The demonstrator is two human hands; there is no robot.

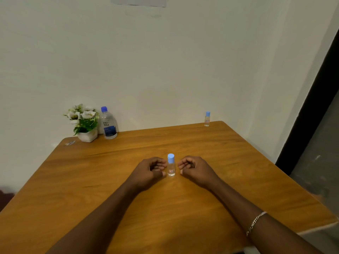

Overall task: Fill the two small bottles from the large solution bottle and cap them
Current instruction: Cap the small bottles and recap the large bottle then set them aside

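A small bottle is seen upright at the centre of the frame, on a wooden table, with its blue cap in place. It is flanked by two hands laid on the table. The left hand is placed just left of it, the fingers loosely curled towards the palm and nothing held; the thumb tip is brought very close to the bottle's lower part, but whether contact is made cannot be told. The right hand is placed just right of it, likewise loosely curled and holding nothing, with a narrow gap left between fingertips and bottle. A chain bracelet is worn on the right wrist, at the lower right.

A second small bottle, also capped in blue, is set upright at the table's far edge, in the upper right. The large bottle, capped in blue and labelled in dark blue, is stood at the far left corner against the wall, just beside a white pot of flowers. A small scrap is left on the table to the left of the pot.
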